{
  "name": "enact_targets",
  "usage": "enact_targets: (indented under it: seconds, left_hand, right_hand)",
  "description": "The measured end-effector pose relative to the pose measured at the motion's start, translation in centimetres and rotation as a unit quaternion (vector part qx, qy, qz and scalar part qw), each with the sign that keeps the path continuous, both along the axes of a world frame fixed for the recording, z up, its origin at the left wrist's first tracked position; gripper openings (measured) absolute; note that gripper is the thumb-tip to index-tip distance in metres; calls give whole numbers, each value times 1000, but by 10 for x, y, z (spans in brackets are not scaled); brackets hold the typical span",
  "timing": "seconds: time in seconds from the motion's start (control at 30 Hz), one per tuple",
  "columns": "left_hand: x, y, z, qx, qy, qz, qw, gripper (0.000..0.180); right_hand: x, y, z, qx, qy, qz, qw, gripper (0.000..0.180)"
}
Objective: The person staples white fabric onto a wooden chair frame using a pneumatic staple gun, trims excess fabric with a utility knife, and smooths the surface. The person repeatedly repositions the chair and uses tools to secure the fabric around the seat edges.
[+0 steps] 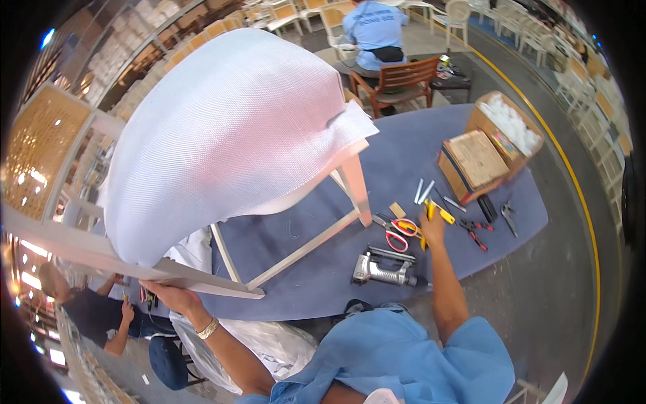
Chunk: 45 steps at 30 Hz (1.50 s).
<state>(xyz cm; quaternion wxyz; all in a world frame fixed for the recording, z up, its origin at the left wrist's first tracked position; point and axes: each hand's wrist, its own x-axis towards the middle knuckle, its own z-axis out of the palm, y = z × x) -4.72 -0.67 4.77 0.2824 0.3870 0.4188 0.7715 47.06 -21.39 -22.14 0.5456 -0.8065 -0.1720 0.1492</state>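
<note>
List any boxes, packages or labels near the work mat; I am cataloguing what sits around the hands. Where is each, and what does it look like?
Closed cardboard box: far right of the blue mat, brown, flat and rectangular, dark side.
Open cardboard box: right behind it, brown, filled with white stuffing.
Small colourful label: on the open box's side, too small to make out.

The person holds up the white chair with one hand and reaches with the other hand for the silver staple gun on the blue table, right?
Not quite. The right hand reaches for the yellow-handled tool beside the red scissors, not the staple gun, which lies untouched. The head view shows it. The left hand does hold the white chair.
</note>
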Motion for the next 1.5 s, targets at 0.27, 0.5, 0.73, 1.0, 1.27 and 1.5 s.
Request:
enact_targets:
  seconds: [0.27, 0.5, 0.73, 1.0, 1.27, 1.5]
  left_hand:
    - [5, -10, -37, 17, 173, 162, 971, 61]
    - [180, -81, -74, -5, 164, -73, 984, 54]
    - [288, -70, -20, 50, -37, -473, 879, 68]
    - [342, -74, 26, 41, -156, -359, 919, 58]
    - [343, -48, 20, 60, -49, -336, 939, 55]
    - [336, -49, 19, 52, -50, -341, 937, 41]
  right_hand:
    - [6, -21, -47, -128, -317, 171, 924, 55]
    - [-29, 10, -54, -181, -396, 303, 848, 44]
    - [-5, 29, -31, -304, -241, 382, 839, 52]
    - [-31, -24, 120, 96, 276, 402, 868, 66]
    - [-45, 13, 209, 188, -11, 533, 825, 83]
    - [-54, 37, 212, 199, -44, 528, 824, 89]
